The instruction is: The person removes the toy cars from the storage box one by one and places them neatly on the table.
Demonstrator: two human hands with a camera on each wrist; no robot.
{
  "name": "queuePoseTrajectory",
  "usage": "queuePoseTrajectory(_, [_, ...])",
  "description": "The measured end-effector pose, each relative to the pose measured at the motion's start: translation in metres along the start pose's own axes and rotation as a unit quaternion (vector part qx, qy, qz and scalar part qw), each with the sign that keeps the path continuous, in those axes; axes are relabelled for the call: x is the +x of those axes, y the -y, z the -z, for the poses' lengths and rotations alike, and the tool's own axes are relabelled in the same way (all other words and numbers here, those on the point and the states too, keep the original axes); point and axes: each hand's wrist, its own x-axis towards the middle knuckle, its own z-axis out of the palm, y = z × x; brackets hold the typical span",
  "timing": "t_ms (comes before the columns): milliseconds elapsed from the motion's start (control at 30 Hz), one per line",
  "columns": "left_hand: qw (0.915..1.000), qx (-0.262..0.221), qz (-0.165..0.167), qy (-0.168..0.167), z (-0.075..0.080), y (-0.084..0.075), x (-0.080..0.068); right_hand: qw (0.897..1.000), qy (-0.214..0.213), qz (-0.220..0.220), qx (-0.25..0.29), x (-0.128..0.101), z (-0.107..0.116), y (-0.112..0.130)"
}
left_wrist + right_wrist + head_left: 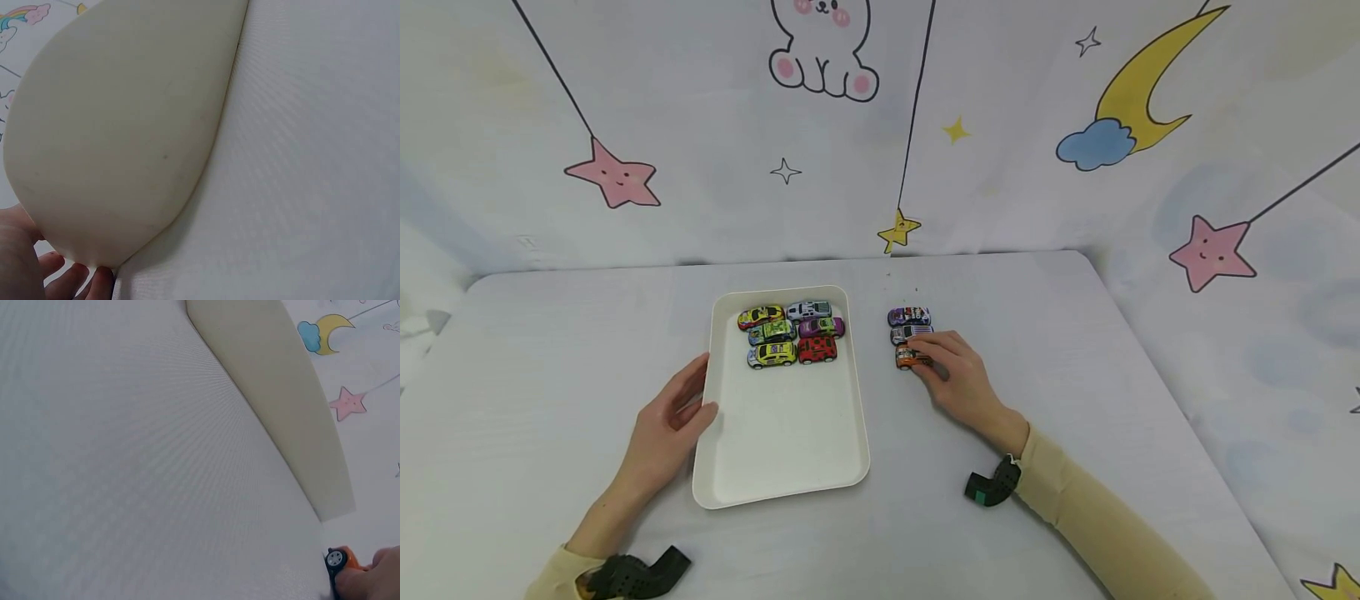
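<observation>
Seen from the head camera, a person's right hand (957, 375) pinches an orange toy car (910, 357) on a white-covered table (1075, 358), the nearest of three cars lined up just right of a white tray (782, 467); a grey car (907, 333) and a purple car (908, 316) sit behind it, touching or nearly so. The left hand (670, 425) rests against the tray's left rim, thumb on the edge and fingers relaxed alongside rather than clamped. Six more toy cars (790, 333) stand in two columns at the tray's far end. A cartoon backdrop (617, 175) of stars, moon and a bear hangs behind.

From the left wrist, the tray (125, 125) fills the view from its underside and outer wall, with fingertips (69, 281) of the left hand touching its lower edge.

From the right wrist, the orange car (340, 561) shows one black wheel at the lower right, the fingers (375, 578) of the right hand curled over it; the tray's side wall (294, 412) runs well apart above.

The car looks small, light and rigid, likely die-cast or plastic with free-rolling wheels, so it may skid if nudged; a pinch across its two flanks, clear of the wheels, seems the surest hold
</observation>
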Motion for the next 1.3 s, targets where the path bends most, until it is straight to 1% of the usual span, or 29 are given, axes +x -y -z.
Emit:
queuePoseTrajectory(300, [1.0, -0.005, 0.002, 0.001, 0.0002, -0.001, 0.0002, 1.0, -0.01, 0.008, -0.006, 0.0004, -0.0001, -0.0005])
queuePoseTrajectory(433, [1.0, -0.007, 0.003, 0.002, 0.0002, -0.0011, 0.0001, 1.0, -0.006, 0.0, -0.002, 0.0004, 0.0005, 0.0005])
queuePoseTrajectory(533, [1.0, -0.005, 0.001, 0.003, 0.0002, -0.0009, 0.0, 1.0, -0.004, -0.002, -0.001, 0.0002, 0.0006, 0.0008])
queuePoseTrajectory(800, [1.0, 0.008, 0.0, 0.003, 0.0004, -0.0022, -0.0012, 1.0, -0.014, 0.012, 0.004, 0.0008, -0.0008, -0.0004])
queuePoseTrajectory(1300, [1.0, 0.004, -0.004, 0.004, 0.0008, -0.0004, -0.001, 1.0, -0.015, 0.011, 0.004, 0.0015, 0.0001, 0.001])
